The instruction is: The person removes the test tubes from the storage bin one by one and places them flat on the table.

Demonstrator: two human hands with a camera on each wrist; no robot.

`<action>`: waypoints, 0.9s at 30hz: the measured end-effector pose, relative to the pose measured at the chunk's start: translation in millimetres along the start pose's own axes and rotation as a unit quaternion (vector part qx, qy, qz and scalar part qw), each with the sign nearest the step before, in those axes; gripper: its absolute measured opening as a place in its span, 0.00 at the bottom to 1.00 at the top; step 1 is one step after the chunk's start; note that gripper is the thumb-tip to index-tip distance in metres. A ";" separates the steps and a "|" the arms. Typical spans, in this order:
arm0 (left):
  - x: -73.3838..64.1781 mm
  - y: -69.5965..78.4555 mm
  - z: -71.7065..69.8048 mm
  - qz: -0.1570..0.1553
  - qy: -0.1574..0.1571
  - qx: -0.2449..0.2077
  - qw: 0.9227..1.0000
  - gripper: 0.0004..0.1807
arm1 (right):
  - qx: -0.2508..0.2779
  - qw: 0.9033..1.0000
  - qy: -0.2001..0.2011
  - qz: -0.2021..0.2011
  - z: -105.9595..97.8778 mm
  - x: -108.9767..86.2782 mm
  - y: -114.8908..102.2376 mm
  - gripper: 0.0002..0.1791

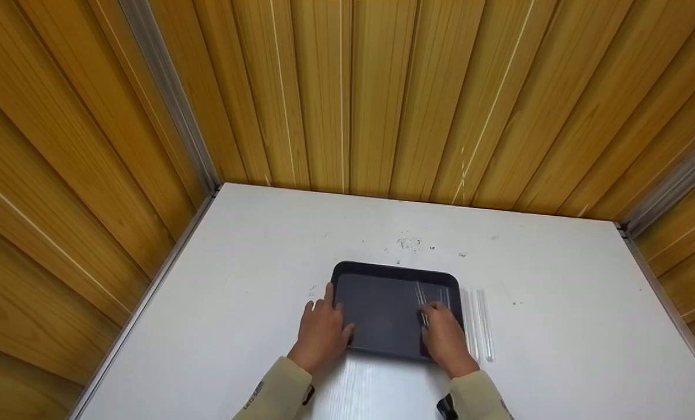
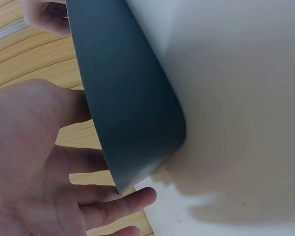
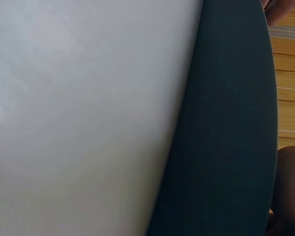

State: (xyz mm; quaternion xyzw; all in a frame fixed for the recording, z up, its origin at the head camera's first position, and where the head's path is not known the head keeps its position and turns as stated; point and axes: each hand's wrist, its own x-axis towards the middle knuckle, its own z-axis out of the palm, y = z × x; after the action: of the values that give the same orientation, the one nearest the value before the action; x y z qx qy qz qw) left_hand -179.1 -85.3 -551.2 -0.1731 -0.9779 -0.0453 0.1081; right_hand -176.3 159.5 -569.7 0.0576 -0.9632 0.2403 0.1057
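A dark rectangular tray [image 1: 382, 315] lies on the white table. My left hand [image 1: 322, 328] rests at its near left corner, one finger stretched along the left rim and the thumb over the near rim. In the left wrist view, the straight fingers of that hand [image 2: 39, 157] touch the tray wall [image 2: 127, 98]. Inside the tray's right part, my right hand [image 1: 442, 335] pinches thin clear tubes [image 1: 421, 291] that run up past its fingertips; their lower ends are hidden under the hand. The right wrist view shows mostly the tray's outer wall [image 3: 226, 118].
Several clear tubes [image 1: 485, 326] lie side by side on the table, just right of the tray. Dark scuff marks [image 1: 410, 244] spot the white tabletop [image 1: 254, 280] behind it. Wood-patterned walls [image 1: 376, 99] enclose the back and sides, with metal corner posts [image 1: 172, 87].
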 end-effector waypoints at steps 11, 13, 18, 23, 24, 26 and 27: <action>0.8 0.7 -1.5 0.000 0.000 -0.010 1.000 0.26 | 0.011 1.000 -0.018 0.009 -2.3 2.9 1.8 0.15; 0.8 0.8 -1.5 0.000 0.001 -0.013 1.000 0.26 | 0.023 1.000 -0.017 0.010 -3.2 2.6 1.9 0.15; 0.5 1.1 -1.5 -0.001 -0.004 -0.018 1.000 0.26 | 0.057 0.998 -0.013 0.016 -5.8 1.7 1.1 0.15; 0.0 1.3 -1.7 -0.009 -0.018 -0.023 1.000 0.27 | 0.073 0.997 -0.001 0.030 -10.6 1.8 -0.2 0.16; 0.0 1.3 -1.9 -0.011 -0.021 -0.023 0.999 0.27 | 0.075 0.997 -0.001 0.036 -12.2 2.0 -0.5 0.16; -0.5 1.3 -2.1 -0.010 -0.021 -0.019 1.000 0.27 | 0.075 0.996 -0.003 0.046 -15.3 2.3 -0.5 0.16; -0.6 1.3 -2.4 -0.008 -0.020 -0.016 1.000 0.27 | 0.077 0.996 -0.004 0.051 -17.1 2.3 -0.3 0.16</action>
State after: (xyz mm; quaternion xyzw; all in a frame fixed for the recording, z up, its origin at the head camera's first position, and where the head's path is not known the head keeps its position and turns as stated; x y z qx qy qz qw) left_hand -177.7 -84.5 -549.0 -0.1678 -0.9804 -0.0579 0.0850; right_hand -175.5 167.2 -554.3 0.0170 -0.9440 0.3184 0.0842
